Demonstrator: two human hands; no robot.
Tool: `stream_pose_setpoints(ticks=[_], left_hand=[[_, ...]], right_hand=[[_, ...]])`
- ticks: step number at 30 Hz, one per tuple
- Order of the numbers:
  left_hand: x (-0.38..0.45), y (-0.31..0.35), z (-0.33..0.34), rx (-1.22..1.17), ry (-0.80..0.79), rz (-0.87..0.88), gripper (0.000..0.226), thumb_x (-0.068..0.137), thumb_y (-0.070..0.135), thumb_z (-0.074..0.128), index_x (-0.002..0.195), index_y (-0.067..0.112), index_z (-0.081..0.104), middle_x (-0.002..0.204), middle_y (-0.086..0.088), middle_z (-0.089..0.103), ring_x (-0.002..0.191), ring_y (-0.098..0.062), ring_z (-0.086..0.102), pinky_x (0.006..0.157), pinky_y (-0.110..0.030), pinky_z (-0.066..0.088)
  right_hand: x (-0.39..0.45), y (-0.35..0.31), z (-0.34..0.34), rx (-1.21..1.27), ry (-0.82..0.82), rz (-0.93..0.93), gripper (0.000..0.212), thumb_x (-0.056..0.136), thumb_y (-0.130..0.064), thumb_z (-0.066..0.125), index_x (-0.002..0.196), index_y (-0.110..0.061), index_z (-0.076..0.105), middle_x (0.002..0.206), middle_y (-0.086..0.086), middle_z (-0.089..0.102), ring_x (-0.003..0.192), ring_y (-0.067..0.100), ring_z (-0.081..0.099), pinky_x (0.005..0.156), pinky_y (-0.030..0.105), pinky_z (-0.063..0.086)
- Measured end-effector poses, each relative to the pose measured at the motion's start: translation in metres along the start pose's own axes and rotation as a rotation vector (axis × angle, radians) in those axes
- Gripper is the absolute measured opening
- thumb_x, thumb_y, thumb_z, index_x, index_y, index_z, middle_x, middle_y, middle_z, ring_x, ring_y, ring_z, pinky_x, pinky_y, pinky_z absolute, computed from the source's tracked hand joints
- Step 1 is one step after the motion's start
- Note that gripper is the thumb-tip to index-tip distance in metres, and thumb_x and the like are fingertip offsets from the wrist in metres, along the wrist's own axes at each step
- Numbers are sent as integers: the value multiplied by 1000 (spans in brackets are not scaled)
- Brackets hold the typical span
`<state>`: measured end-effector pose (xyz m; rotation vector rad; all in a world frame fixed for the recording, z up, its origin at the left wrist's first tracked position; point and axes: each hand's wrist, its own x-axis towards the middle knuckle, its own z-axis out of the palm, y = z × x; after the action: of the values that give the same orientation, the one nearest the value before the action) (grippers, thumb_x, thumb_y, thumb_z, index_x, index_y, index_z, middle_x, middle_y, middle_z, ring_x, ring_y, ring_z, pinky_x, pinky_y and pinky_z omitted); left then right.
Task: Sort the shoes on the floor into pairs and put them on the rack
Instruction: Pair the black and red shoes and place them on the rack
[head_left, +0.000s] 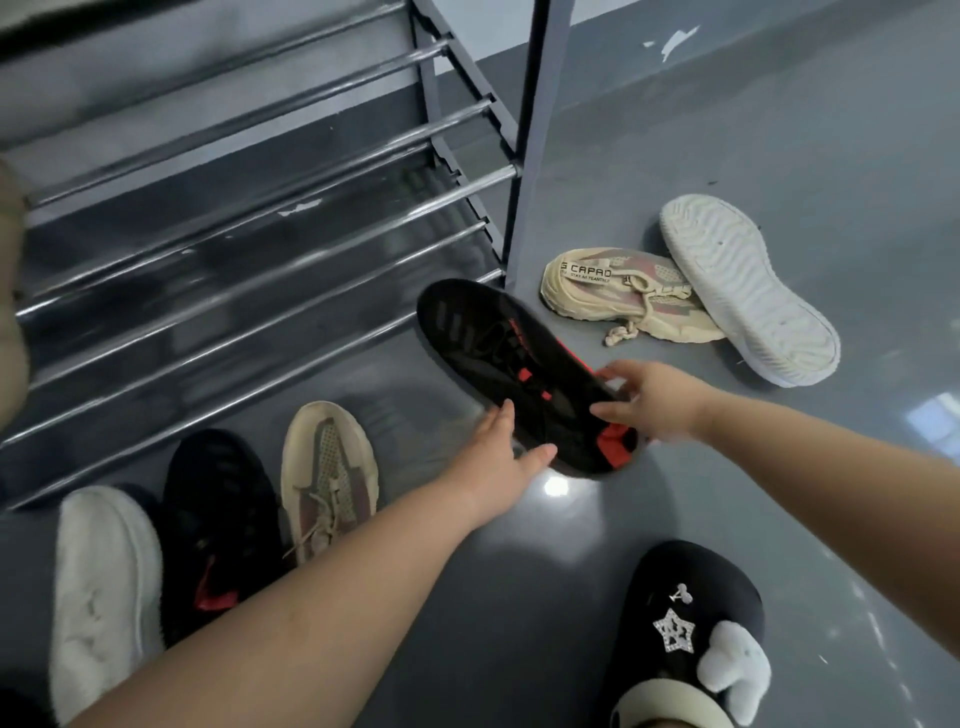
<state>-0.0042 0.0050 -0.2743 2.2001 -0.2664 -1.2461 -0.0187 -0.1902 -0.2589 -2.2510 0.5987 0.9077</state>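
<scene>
Both hands are on the black and red sneaker (524, 374) right now. Right hand (649, 402) has its fingers curled around the heel end, thumb on top by the red collar, so it's got a proper grip. Left hand (501, 457) is mostly open, fingers spread flat against the near side of the shoe and thumb pointing along its edge, more steadying than gripping. That sneaker is up off the floor (519, 571), tilted, toe pointing toward the bottom right corner of the rack (260, 218), just beside the rack's corner post.

Moving outward: the rack's metal bars look bare as far as I can see, a bit blurry though. Lined up on the floor along the rack's front edge, toes toward it, are a beige sneaker (327, 478) with reddish panels, then a second black and red sneaker (218, 525), then a white fluffy slipper (98, 587) nearest the left edge of view.

Past the rack's right post, another beige sneaker (623, 296) lies on its side with printed lettering showing, and a white shoe (748, 291) sits sole-up, resting partly over it.

Bottom right there's a black slipper (691, 623) with a sparkly star charm, and it looks like it's on the person's foot.
</scene>
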Motion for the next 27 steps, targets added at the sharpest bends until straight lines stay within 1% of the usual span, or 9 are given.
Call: stream_pose_setpoints(ticks=[1, 2, 6, 9, 14, 17, 20, 24, 27], left_hand=[[-6, -3, 1, -63, 6, -16, 80, 94, 45, 46, 152, 17, -1, 160, -1, 2, 147, -15, 6, 116, -26, 10], [-13, -8, 2, -123, 11, -31, 80, 95, 46, 46, 152, 19, -4, 160, 0, 4, 147, -15, 9, 116, -27, 12], [-45, -34, 9, -278, 111, -31, 75, 97, 38, 45, 151, 30, -6, 159, 4, 15, 143, -15, 23, 111, -26, 22], [-67, -52, 10, -359, 218, -33, 69, 98, 29, 45, 151, 34, 1, 156, 6, 22, 141, -13, 28, 108, -23, 26], [-102, -85, 1, -505, 328, -49, 66, 98, 21, 46, 150, 36, 8, 156, 9, 21, 142, -6, 22, 109, -18, 22], [-120, -105, -6, -533, 368, -80, 65, 98, 22, 47, 149, 40, 11, 154, 5, 29, 140, -9, 29, 115, -28, 26], [-138, -126, -8, -577, 407, -89, 65, 97, 20, 48, 149, 38, 13, 150, 6, 35, 137, -7, 33, 112, -24, 28], [-154, -154, -8, -606, 450, -115, 66, 96, 20, 51, 148, 39, 16, 152, 7, 32, 139, -7, 30, 117, -31, 26], [-160, -170, -9, -579, 456, -125, 65, 95, 24, 52, 148, 39, 17, 152, 7, 31, 141, -7, 27, 118, -33, 24]], right_hand=[[-8, -3, 10, 105, -61, 20, 36, 90, -29, 62, 123, -25, 48, 104, 4, 59, 72, 19, 61, 60, 28, 55], [-15, -4, 22, 199, -101, 33, 34, 90, -28, 62, 122, -25, 48, 100, 3, 59, 74, 19, 61, 58, 29, 57], [-40, -11, 66, 525, -206, 59, 41, 89, -24, 64, 127, -16, 49, 103, 10, 64, 96, 26, 66, 67, 35, 59], [-54, -23, 84, 628, -283, 37, 37, 90, -22, 62, 124, -15, 52, 104, 11, 66, 92, 20, 67, 72, 36, 59], [-70, -56, 106, 573, -362, -34, 38, 89, -24, 64, 123, -19, 49, 108, 11, 64, 90, 14, 67, 72, 33, 61], [-75, -76, 119, 493, -411, -70, 43, 89, -27, 64, 127, -18, 46, 112, 11, 63, 91, 15, 67, 68, 29, 60], [-77, -92, 134, 457, -455, -91, 42, 89, -25, 64, 126, -16, 46, 114, 13, 63, 96, 22, 68, 69, 30, 60], [-75, -106, 160, 465, -520, -88, 38, 88, -22, 66, 121, -18, 48, 111, 11, 63, 96, 17, 67, 69, 34, 61], [-73, -110, 179, 506, -533, -48, 36, 87, -21, 67, 118, -16, 49, 110, 12, 63, 92, 17, 67, 66, 33, 60]])
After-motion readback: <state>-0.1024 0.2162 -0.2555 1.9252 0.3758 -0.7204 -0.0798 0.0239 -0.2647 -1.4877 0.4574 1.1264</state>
